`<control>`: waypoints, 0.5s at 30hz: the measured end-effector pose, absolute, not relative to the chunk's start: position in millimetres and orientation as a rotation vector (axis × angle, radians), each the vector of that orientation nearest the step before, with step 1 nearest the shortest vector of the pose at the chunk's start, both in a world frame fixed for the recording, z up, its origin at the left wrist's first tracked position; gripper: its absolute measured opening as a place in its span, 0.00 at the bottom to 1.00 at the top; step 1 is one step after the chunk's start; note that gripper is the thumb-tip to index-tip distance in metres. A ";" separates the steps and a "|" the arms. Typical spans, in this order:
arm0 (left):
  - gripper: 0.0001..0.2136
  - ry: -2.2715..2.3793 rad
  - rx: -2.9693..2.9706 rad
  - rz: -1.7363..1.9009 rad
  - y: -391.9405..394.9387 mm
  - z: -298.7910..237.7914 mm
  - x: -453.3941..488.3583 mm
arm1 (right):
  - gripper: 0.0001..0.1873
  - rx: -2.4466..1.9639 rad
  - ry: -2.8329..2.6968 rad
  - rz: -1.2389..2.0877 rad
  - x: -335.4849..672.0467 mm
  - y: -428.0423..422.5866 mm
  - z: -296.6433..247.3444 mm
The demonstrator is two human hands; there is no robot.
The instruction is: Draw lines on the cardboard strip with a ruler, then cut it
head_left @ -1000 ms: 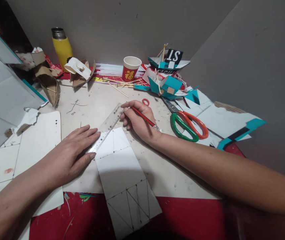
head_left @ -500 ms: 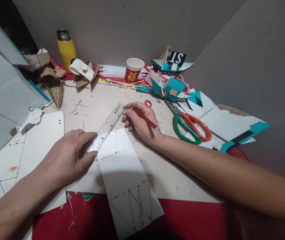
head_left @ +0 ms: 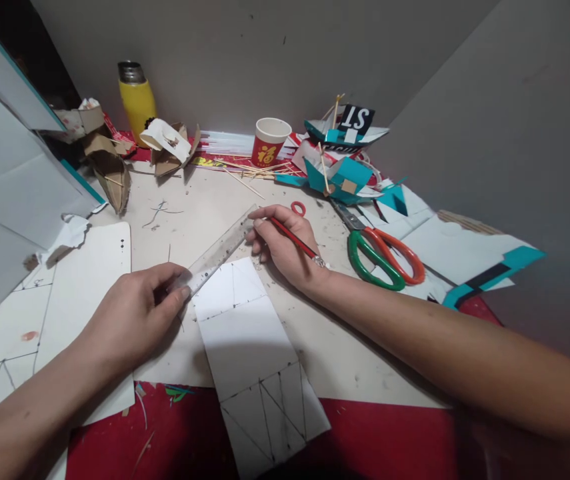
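My left hand [head_left: 149, 303] grips the near end of a clear plastic ruler [head_left: 222, 247] between thumb and fingers. The ruler slants up to the right, just past the top edge of a white card strip [head_left: 249, 333] marked with dark pencil lines and dots. Closed around a red and black pencil [head_left: 292, 239] is my right hand [head_left: 285, 243]; its fingertips are at the ruler's far end. The pencil's tip is hidden behind the fingers. To the right of that hand lie scissors [head_left: 377, 257] with green and orange handles. A small red ring [head_left: 298, 209] sits just beyond it.
Toothpicks [head_left: 249, 170] lie scattered before a red paper cup [head_left: 271, 143]. Teal card boats [head_left: 339, 177] stand at the back right, brown card boats [head_left: 109, 173] and a yellow bottle [head_left: 137, 103] at the back left. Marked card [head_left: 85, 287] lies at left, cut card [head_left: 455, 243] at right.
My left hand has drawn back slightly to the left, and the ruler has shifted up off most of the card strip. My right hand keeps the pencil in about the same place.
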State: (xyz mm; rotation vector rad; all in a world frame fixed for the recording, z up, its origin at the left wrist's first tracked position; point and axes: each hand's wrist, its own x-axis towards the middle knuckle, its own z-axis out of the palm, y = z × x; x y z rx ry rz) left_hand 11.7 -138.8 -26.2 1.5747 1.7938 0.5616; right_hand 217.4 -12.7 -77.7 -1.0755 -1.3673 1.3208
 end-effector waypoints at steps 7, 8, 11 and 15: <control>0.10 1.603 1.015 0.900 -137.2 -14.3 16.2 | 0.06 -1.066 -1.356 1.324 216.5 -13.9 -76.4; 0.10 1.586 0.936 0.942 -136.7 -13.6 17.2 | 0.06 -1.071 -1.355 1.327 216.3 -14.3 -75.7; 0.08 1.523 0.771 1.018 -136.3 -14.4 19.0 | 0.07 -1.086 -1.352 1.333 216.1 -15.0 -74.0; 0.12 1.566 0.813 0.942 -138.9 -17.4 17.7 | 0.06 -1.076 -1.347 1.332 216.2 -14.5 -74.2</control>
